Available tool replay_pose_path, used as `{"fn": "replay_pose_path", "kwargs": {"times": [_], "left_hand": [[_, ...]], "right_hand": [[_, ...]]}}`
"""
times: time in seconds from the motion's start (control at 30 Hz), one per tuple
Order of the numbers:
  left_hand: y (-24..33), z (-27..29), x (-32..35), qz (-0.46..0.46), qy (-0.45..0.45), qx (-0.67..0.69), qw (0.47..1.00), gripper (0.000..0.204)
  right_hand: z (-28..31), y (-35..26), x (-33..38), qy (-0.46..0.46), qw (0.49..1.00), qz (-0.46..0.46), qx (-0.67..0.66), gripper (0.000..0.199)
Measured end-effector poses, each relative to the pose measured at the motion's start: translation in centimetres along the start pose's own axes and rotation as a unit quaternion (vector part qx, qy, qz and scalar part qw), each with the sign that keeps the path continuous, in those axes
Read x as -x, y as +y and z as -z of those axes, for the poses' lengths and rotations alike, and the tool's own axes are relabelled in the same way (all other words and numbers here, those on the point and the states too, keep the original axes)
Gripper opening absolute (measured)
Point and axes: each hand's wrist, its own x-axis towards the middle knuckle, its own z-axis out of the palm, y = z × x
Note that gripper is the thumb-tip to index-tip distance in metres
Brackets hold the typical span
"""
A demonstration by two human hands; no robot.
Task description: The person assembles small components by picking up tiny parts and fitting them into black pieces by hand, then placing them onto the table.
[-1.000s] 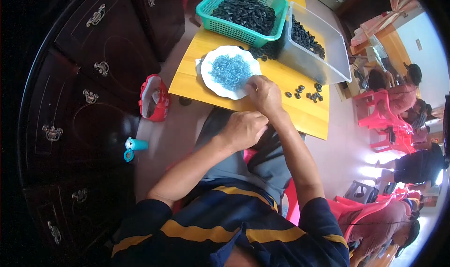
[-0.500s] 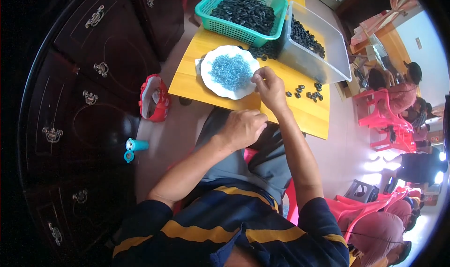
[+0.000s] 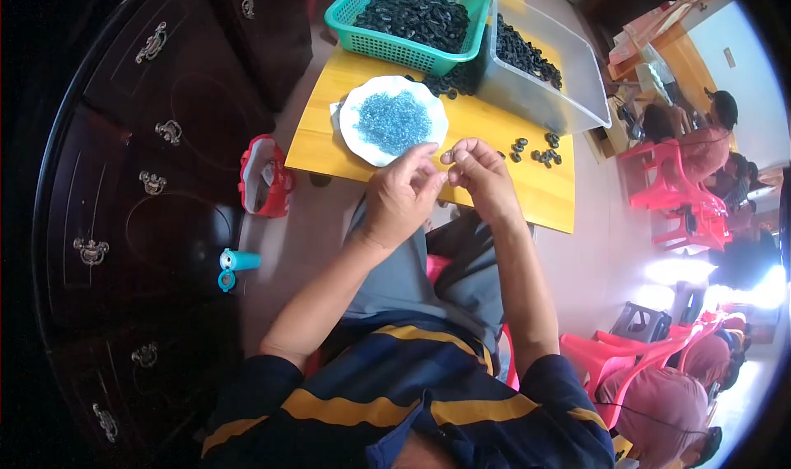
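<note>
My left hand [image 3: 400, 199] is raised in front of the table's near edge, thumb and forefinger apart, other fingers loosely curled; I see nothing held in it. Facing it, my right hand [image 3: 488, 180] pinches thumb against fingers around something tiny, too small to make out. The fingertips of both hands nearly meet. Just beyond them a white scalloped plate [image 3: 354, 144] carries a heap of small clear bluish pieces [image 3: 394, 121]. To the right of my right hand, several small black ring-like parts [image 3: 547, 157] lie loose on the yellow table [image 3: 482, 123].
A green basket [image 3: 402, 51] full of black parts stands at the back, beside a clear plastic bin [image 3: 535, 94] with more. A red bag [image 3: 265, 176] and a turquoise bottle [image 3: 241, 260] are on the floor left. Dark cabinets line the left; people sit far right.
My left hand has risen from near my lap and its fist has loosened. My right hand has drawn back from the plate's rim towards it.
</note>
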Motion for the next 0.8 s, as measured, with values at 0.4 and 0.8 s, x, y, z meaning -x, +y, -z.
{"fn": "replay_pose_path", "kwargs": {"times": [0.4,0.8], "left_hand": [[0.8,-1.0,0.4,-0.082,-0.063,-0.052,0.993,0.006],[1.3,-1.4,0.7,-0.137,-0.107,-0.135,0.976,0.004]], "right_hand": [[2.0,0.8,4.2,0.054,0.998,-0.022,0.036,0.014],[16.7,-1.5,3.2,0.385,0.712,0.177,0.56,0.013]]}}
